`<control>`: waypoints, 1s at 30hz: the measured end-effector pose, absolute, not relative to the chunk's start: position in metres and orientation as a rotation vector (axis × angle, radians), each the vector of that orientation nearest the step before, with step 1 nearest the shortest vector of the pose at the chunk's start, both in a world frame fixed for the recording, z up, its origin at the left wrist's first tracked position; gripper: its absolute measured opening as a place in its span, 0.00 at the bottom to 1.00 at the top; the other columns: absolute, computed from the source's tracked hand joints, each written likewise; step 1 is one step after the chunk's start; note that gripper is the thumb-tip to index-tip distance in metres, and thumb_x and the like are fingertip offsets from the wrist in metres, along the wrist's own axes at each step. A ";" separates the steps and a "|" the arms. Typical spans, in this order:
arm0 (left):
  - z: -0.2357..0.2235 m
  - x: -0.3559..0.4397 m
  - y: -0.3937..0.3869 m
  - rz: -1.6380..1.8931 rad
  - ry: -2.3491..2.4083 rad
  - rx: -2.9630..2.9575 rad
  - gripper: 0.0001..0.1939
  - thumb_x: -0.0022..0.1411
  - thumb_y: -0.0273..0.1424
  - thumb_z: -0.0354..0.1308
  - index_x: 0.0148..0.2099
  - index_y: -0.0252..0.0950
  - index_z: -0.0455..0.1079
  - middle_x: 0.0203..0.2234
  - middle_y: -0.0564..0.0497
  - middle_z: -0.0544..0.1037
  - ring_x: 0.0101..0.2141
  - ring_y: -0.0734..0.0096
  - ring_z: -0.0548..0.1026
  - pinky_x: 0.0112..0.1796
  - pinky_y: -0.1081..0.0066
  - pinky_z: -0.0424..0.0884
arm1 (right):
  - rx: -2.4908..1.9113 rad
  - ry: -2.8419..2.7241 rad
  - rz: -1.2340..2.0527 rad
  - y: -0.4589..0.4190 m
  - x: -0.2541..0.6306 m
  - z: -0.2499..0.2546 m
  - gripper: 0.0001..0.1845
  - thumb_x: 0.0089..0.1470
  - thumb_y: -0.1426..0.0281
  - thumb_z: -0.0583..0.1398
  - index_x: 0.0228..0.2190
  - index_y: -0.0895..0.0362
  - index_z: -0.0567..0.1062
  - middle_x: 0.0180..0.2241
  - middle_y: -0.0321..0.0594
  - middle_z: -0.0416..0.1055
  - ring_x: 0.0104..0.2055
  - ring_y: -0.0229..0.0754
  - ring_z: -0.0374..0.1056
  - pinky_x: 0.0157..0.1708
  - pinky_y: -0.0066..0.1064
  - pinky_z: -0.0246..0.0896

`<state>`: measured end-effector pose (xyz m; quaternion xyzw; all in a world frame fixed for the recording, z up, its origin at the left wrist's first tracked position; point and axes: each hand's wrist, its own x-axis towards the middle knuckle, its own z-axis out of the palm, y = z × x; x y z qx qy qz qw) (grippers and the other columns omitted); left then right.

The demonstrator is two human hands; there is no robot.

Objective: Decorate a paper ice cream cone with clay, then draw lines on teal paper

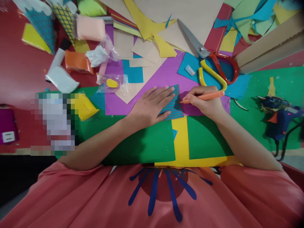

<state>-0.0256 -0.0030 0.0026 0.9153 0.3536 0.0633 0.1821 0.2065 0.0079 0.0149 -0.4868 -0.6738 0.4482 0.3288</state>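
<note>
A small blue piece of paper [175, 109] with dark ruled lines lies on a purple sheet [152, 83]. My left hand [152, 106] rests flat over its left part with the fingers stretched out, so that part is hidden. In my right hand [206, 103] is an orange marker [209, 96], its tip pointing left at the right edge of the lined paper. Whether the tip touches the paper I cannot tell. Just above my right hand lie large scissors [201, 52] with red and yellow handles, blades apart.
A blue glue gun [282, 122] with a cord lies at the right. Bagged clay packs, orange [78, 61] and yellow [84, 106] among them, are at the left. Paper cones [40, 23] stand out at the upper left. A cardboard piece [270, 44] rises at the right, near paper scraps [251, 15].
</note>
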 end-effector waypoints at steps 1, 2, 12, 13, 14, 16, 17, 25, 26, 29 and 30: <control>0.003 -0.026 -0.003 0.176 0.995 2.574 0.27 0.71 0.39 0.45 0.67 0.35 0.58 0.66 0.43 0.61 0.67 0.58 0.57 0.65 0.54 0.53 | -1.279 -1.761 1.181 0.008 0.207 0.015 0.12 0.52 0.65 0.63 0.19 0.55 0.77 0.21 0.36 0.75 0.23 0.36 0.68 0.24 0.28 0.62; 0.003 -0.026 -0.003 0.175 0.991 2.566 0.27 0.71 0.39 0.45 0.67 0.35 0.58 0.66 0.43 0.60 0.67 0.58 0.57 0.65 0.54 0.52 | -1.289 -1.746 1.184 0.008 0.207 0.014 0.12 0.52 0.65 0.63 0.19 0.55 0.77 0.22 0.36 0.76 0.23 0.36 0.68 0.24 0.28 0.62; 0.004 -0.026 -0.001 0.098 1.097 2.523 0.33 0.68 0.43 0.49 0.70 0.36 0.51 0.69 0.43 0.55 0.69 0.55 0.52 0.67 0.52 0.47 | -1.321 -1.623 1.154 0.006 0.207 0.010 0.13 0.54 0.60 0.63 0.24 0.55 0.78 0.22 0.35 0.73 0.23 0.35 0.67 0.22 0.28 0.60; 0.004 -0.026 -0.001 0.096 1.094 2.525 0.33 0.68 0.43 0.49 0.70 0.36 0.51 0.69 0.43 0.54 0.69 0.55 0.52 0.67 0.52 0.47 | -1.311 -1.639 1.148 0.006 0.207 0.010 0.12 0.54 0.61 0.63 0.24 0.55 0.78 0.22 0.35 0.73 0.23 0.35 0.67 0.22 0.28 0.60; 0.004 -0.026 -0.001 0.092 1.088 2.527 0.33 0.68 0.43 0.49 0.70 0.36 0.51 0.69 0.43 0.54 0.69 0.55 0.52 0.67 0.53 0.47 | -1.305 -1.652 1.142 0.006 0.207 0.010 0.12 0.54 0.61 0.63 0.24 0.54 0.78 0.22 0.35 0.74 0.23 0.35 0.67 0.22 0.29 0.59; 0.004 -0.026 0.000 0.089 1.083 2.530 0.33 0.68 0.43 0.49 0.70 0.35 0.51 0.69 0.43 0.54 0.69 0.55 0.51 0.67 0.53 0.47 | -1.307 -1.670 1.133 0.006 0.207 0.010 0.12 0.54 0.61 0.63 0.24 0.54 0.79 0.23 0.36 0.74 0.23 0.35 0.67 0.22 0.29 0.59; 0.003 -0.026 0.000 0.087 1.084 2.530 0.33 0.68 0.43 0.49 0.70 0.35 0.51 0.69 0.43 0.54 0.69 0.55 0.52 0.67 0.53 0.47 | -1.316 -1.679 1.131 0.006 0.207 0.010 0.12 0.54 0.61 0.63 0.24 0.54 0.79 0.23 0.36 0.75 0.23 0.35 0.67 0.22 0.29 0.59; 0.003 -0.026 -0.001 0.100 1.093 2.528 0.33 0.68 0.44 0.48 0.70 0.36 0.52 0.69 0.44 0.55 0.69 0.56 0.52 0.67 0.53 0.46 | -1.299 -1.742 1.108 0.007 0.208 0.011 0.12 0.54 0.63 0.63 0.23 0.53 0.78 0.21 0.35 0.73 0.23 0.37 0.68 0.24 0.30 0.61; 0.003 -0.027 -0.001 0.100 1.093 2.527 0.33 0.68 0.44 0.48 0.70 0.36 0.52 0.69 0.44 0.55 0.68 0.55 0.52 0.67 0.53 0.46 | -1.297 -1.746 1.110 0.008 0.208 0.011 0.12 0.54 0.63 0.63 0.22 0.53 0.78 0.21 0.36 0.73 0.24 0.37 0.68 0.24 0.30 0.61; 0.002 -0.027 -0.001 0.104 1.084 2.528 0.33 0.68 0.44 0.49 0.70 0.36 0.51 0.69 0.43 0.55 0.68 0.54 0.52 0.67 0.52 0.46 | -1.301 -1.750 1.126 0.008 0.207 0.012 0.12 0.54 0.64 0.62 0.21 0.54 0.77 0.22 0.37 0.74 0.25 0.38 0.69 0.24 0.30 0.62; 0.002 -0.027 -0.001 0.104 1.083 2.530 0.33 0.68 0.44 0.49 0.70 0.36 0.51 0.69 0.43 0.55 0.68 0.54 0.52 0.67 0.52 0.46 | -1.304 -1.747 1.130 0.008 0.207 0.013 0.12 0.54 0.64 0.62 0.21 0.54 0.77 0.22 0.37 0.75 0.25 0.38 0.70 0.24 0.30 0.63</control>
